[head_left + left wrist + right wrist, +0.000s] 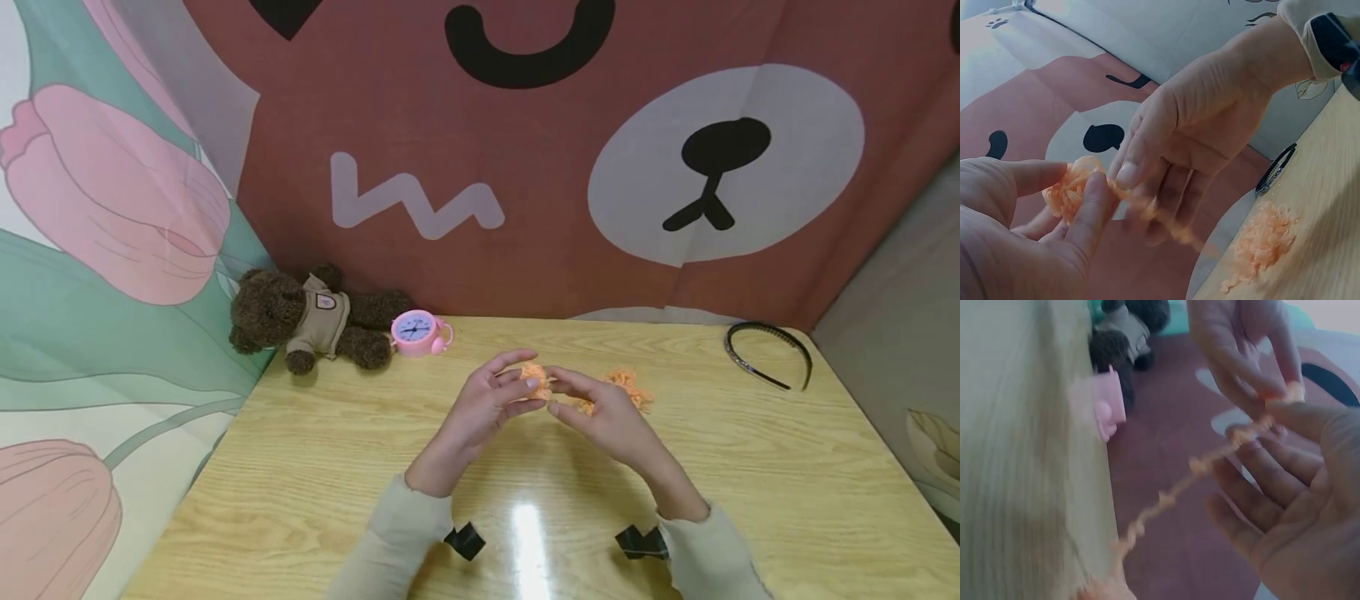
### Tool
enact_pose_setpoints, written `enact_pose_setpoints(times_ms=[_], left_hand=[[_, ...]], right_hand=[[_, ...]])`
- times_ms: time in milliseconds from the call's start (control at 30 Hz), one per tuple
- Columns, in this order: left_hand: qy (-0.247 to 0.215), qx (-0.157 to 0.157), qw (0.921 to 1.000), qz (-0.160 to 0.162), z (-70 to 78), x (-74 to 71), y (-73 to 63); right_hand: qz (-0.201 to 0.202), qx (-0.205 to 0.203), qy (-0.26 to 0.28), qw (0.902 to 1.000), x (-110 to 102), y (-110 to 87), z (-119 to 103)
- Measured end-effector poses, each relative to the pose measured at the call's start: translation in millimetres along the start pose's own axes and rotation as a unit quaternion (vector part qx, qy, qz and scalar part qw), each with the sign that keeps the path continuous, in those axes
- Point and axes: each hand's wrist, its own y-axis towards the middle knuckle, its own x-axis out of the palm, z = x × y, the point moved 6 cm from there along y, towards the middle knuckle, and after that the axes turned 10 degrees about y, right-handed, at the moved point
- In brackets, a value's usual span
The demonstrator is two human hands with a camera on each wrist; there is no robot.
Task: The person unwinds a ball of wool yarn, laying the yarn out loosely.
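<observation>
A small ball of fluffy orange yarn [1071, 199] is pinched between the thumb and fingers of my left hand [487, 397], held above the table. My right hand [611, 419] is close beside it, its thumb and index finger pinching the yarn strand [1194, 467] where it leaves the ball. From there the knobbly strand slants down to a loose orange yarn pile [1266, 240] on the table. In the head view, the right hand partly hides this pile.
On the wooden table [300, 483], a brown teddy bear [322, 321] lies at the back left, with a pink alarm clock [415, 331] touching or near its feet. A black headband [767, 354] lies at the back right. A bear-print cloth [420, 108] hangs behind.
</observation>
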Motion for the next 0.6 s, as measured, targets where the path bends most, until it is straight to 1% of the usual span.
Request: enact_pose_setpoints(times_ms=[67, 200, 367, 500, 600], left_hand=[[0.007, 0.003, 1.0000, -0.001, 0.1, 0.0, -0.3], [0.011, 0.001, 0.9998, 0.016, 0.2, -3.6, 0.7], [0.006, 0.003, 0.9990, 0.044, 1.6, -8.3, 2.3], [-0.012, 0.009, 0.9983, 0.057, 2.0, -13.1, 2.9], [-0.026, 0.013, 0.9975, 0.065, 1.9, -16.9, 3.4]], right_hand=[[0.014, 0.002, -0.006, 0.9999, 3.4, 0.1, -2.1], [0.067, -0.002, 0.006, 0.9977, -9.0, -1.3, -4.2], [0.141, -0.007, 0.009, 0.9899, -37.2, -6.1, -4.4], [0.200, -0.003, 0.020, 0.9796, -60.5, -11.5, -2.9], [0.232, 0.001, 0.026, 0.9725, -76.9, -15.5, 0.2]])
